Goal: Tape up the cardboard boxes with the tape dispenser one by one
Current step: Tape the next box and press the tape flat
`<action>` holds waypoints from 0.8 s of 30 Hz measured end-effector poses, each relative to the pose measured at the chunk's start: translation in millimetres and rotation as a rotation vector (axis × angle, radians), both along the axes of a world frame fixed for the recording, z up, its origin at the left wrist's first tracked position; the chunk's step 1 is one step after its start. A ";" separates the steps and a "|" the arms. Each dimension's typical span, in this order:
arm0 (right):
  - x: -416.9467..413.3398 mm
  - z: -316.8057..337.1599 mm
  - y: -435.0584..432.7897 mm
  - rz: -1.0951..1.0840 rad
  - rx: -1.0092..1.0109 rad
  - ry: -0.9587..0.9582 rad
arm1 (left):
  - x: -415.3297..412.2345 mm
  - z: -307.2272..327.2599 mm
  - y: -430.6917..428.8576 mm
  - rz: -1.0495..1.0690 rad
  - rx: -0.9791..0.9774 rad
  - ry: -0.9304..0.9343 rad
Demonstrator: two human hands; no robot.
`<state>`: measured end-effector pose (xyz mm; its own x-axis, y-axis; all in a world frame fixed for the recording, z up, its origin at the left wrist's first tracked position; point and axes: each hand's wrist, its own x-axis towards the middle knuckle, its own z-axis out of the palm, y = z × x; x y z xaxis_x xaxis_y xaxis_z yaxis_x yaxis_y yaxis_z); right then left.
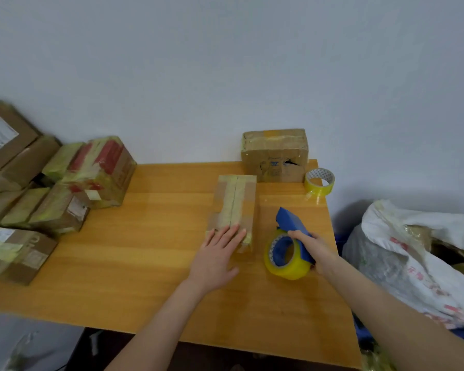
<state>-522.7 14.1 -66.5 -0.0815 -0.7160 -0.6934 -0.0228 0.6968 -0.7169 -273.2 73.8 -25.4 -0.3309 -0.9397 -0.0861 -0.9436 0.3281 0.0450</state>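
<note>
A narrow cardboard box (pixel 235 207) lies lengthwise on the wooden table (pixel 145 236), with pale tape strips along its top seam. My left hand (pixel 217 253) lies flat with straight fingers on the box's near end. My right hand (pixel 315 249) grips the handle of the blue tape dispenser (pixel 289 245), which carries a yellow tape roll and stands on the table just right of the box. A second, taped cardboard box (pixel 275 155) sits against the wall behind them.
A spare yellow tape roll (pixel 319 182) sits at the table's far right corner. Several taped boxes (pixel 65 183) are piled on the left. A white sack (pixel 418 261) with cardboard stands right of the table, close to my right arm.
</note>
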 end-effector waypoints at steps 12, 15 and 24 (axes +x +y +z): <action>8.8 3.0 4.9 0.419 -0.236 0.722 | 11.6 17.5 -1.2 0.487 -0.098 0.859; 41.0 26.2 19.6 0.431 -0.382 0.680 | 25.7 15.0 2.2 0.675 -0.143 0.784; 140.9 43.4 26.0 0.437 -0.315 0.667 | 9.4 -0.5 -25.5 0.684 0.191 0.660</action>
